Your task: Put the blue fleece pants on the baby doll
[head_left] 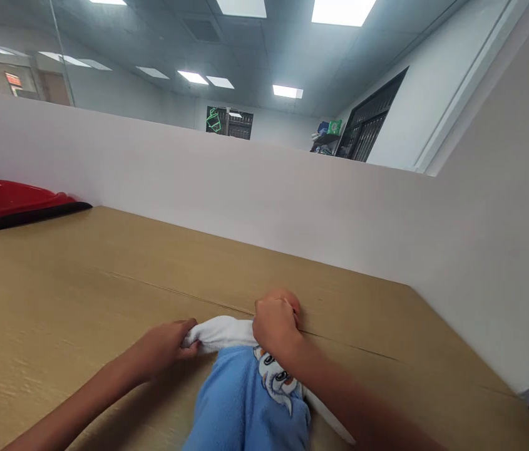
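A small blue garment (240, 404) with a white band (220, 331) at its far end and a printed cartoon elephant (277, 379) lies on the wooden table (81, 282), near its front edge. My left hand (165, 344) pinches the left end of the white band, fingers closed on it. My right hand (276, 322) is a fist gripping the band's right end, knuckles up. The garment's lower part runs out of the frame.
A red object with a black rim (5, 203) sits at the table's far left. White partition walls (255, 194) close off the back and right sides. The tabletop has a seam (151, 285) running across it.
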Tool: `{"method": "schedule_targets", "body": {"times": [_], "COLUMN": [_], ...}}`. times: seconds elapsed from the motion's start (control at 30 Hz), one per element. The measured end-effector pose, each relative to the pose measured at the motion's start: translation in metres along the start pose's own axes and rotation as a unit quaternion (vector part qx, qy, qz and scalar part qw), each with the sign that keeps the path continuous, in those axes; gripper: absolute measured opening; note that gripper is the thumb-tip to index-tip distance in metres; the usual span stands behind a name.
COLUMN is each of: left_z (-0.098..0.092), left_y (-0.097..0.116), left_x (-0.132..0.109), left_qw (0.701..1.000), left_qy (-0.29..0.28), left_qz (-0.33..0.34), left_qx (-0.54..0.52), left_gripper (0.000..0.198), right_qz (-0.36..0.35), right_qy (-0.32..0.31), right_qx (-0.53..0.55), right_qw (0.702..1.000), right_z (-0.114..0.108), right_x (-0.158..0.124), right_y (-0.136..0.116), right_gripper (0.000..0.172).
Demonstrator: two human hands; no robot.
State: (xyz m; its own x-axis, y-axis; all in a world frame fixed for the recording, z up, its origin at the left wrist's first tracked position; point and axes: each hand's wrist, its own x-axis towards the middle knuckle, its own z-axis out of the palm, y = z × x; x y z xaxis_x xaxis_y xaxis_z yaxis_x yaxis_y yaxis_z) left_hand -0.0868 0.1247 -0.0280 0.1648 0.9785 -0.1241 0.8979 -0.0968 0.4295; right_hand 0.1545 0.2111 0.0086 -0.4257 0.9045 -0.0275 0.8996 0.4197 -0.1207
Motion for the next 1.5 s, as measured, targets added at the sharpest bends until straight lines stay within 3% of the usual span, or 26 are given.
{"method": "schedule_targets", "body": {"times": [0.17,0.27,0.33,0.37,0.43,0.57,0.63,0.73,0.9,1.0,1.1,1.23,1.37,1.5], "left_z": [0.010,0.016,0.020,0.023,0.029,0.040,0.043,0.046,0.044,0.038,0.027,0.017,0.022,0.034], "left_y": [-0.010,-0.019,-0.024,-0.026,-0.027,-0.020,-0.013,-0.002,0.011,0.019,0.043,0.104,0.162,0.188], "left_x": [0.007,0.012,0.015,0.016,0.018,0.024,0.029,0.036,0.046,0.047,0.042,0.034,0.042,0.059], "left_qw": [1.000,1.000,0.999,0.999,0.999,0.998,0.998,0.997,0.996,0.995,0.993,0.963,0.938,0.922], "left_qy": [0.011,0.026,0.034,0.036,0.041,0.055,0.065,0.076,0.078,0.080,0.092,0.117,0.024,-0.054], "left_qz": [-0.011,-0.007,-0.001,0.003,0.007,0.004,0.001,0.006,0.029,0.031,0.070,0.231,0.344,0.381], "left_qx": [0.013,0.016,0.015,0.015,0.014,0.013,0.012,0.011,0.031,0.052,0.032,-0.081,-0.045,0.031], "left_gripper": [0.035,0.044,0.052,0.056,0.062,0.066,0.064,0.063,0.063,0.059,0.055,0.036,0.022,0.014], "right_qz": [0.021,0.022,0.009,-0.004,-0.004,-0.041,-0.028,-0.001,0.013,0.010,0.005,0.006,-0.028,-0.040], "right_qy": [0.042,0.037,0.048,0.088,0.134,0.141,0.168,0.193,0.195,0.204,0.183,0.134,0.079,0.059], "right_qx": [0.044,0.166,0.271,0.289,0.281,0.228,0.169,0.138,0.207,0.265,0.321,0.354,0.343,0.396], "right_qw": [0.998,0.985,0.961,0.953,0.950,0.963,0.971,0.971,0.959,0.942,0.929,0.926,0.936,0.916], "right_z": [-0.009,-0.003,0.012,0.022,0.048,0.098,0.111,0.112,0.092,0.087,0.086,0.082,0.074,0.073], "right_x": [-0.028,-0.061,-0.093,-0.110,-0.143,-0.188,-0.194,-0.191,-0.176,-0.170,-0.167,-0.169,-0.173,-0.175], "right_y": [0.003,0.022,0.039,0.048,0.067,0.103,0.117,0.130,0.133,0.130,0.125,0.121,0.126,0.136], "right_gripper": [0.034,0.037,0.035,0.034,0.039,0.037,0.041,0.036,0.014,0.013,0.012,0.012,0.013,0.016]}}
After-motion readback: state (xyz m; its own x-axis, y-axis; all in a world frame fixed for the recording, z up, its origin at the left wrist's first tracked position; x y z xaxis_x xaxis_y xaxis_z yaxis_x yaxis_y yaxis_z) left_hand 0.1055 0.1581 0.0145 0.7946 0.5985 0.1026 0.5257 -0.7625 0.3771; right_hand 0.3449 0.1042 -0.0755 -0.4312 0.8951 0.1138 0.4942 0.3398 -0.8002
